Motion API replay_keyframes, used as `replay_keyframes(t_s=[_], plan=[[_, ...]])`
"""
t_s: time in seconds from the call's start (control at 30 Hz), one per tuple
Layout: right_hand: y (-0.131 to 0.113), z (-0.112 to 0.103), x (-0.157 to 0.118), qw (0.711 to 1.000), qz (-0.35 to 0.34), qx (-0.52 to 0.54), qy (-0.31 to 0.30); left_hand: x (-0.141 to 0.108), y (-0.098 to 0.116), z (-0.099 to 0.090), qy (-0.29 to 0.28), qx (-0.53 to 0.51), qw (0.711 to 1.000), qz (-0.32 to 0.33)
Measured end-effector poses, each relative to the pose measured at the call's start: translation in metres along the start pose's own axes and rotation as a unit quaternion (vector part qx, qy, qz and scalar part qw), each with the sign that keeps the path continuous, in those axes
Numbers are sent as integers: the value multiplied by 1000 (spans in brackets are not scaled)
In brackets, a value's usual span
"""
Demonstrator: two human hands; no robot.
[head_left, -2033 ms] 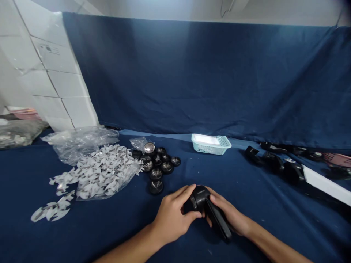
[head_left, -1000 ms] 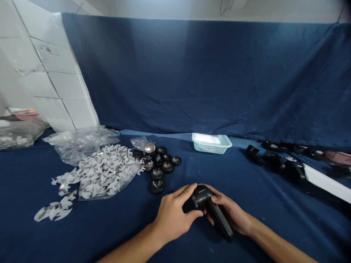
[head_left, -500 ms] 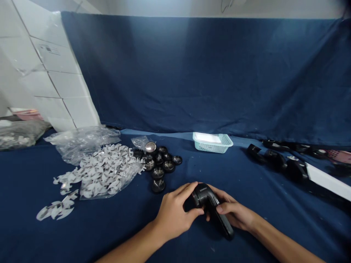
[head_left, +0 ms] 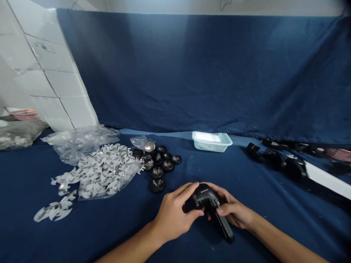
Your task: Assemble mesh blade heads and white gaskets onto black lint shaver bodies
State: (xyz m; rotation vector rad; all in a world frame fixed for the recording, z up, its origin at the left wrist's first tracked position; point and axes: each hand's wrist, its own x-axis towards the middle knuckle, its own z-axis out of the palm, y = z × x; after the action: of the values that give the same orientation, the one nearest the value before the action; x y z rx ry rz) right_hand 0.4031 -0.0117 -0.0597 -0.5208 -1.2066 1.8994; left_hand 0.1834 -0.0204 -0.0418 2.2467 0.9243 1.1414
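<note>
A black handheld device (head_left: 207, 196) with a bent head and a straight handle is held low over the blue cloth. My left hand (head_left: 175, 213) grips the round end of its head between thumb and fingers. Around the handle, just below the bend, my right hand (head_left: 233, 211) is closed, its thumb on top. Several round black caps (head_left: 157, 172) lie beyond my left hand, one of them with a perforated silver disc (head_left: 150, 146). To their left spreads a heap of small grey plastic pieces (head_left: 104, 170), partly on a clear bag.
A light blue basket (head_left: 212, 146) with something white inside stands at the back. Black parts (head_left: 274, 159) and a long white strip (head_left: 329, 181) lie at the right. Crumpled clear plastic (head_left: 82, 140) and stacked white boxes (head_left: 60, 84) are at the left.
The device's head has turned slightly in my hands, and its ribbed edge shows more clearly. Both hands keep nearly the same place. The whole view has shifted a little.
</note>
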Motion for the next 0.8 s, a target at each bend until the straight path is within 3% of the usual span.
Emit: replay_keyframes(t_s=[0.8], plan=[[-1,0,1,1000,-2,-12,-25,0,1,-1,-10,-9,1000,2]])
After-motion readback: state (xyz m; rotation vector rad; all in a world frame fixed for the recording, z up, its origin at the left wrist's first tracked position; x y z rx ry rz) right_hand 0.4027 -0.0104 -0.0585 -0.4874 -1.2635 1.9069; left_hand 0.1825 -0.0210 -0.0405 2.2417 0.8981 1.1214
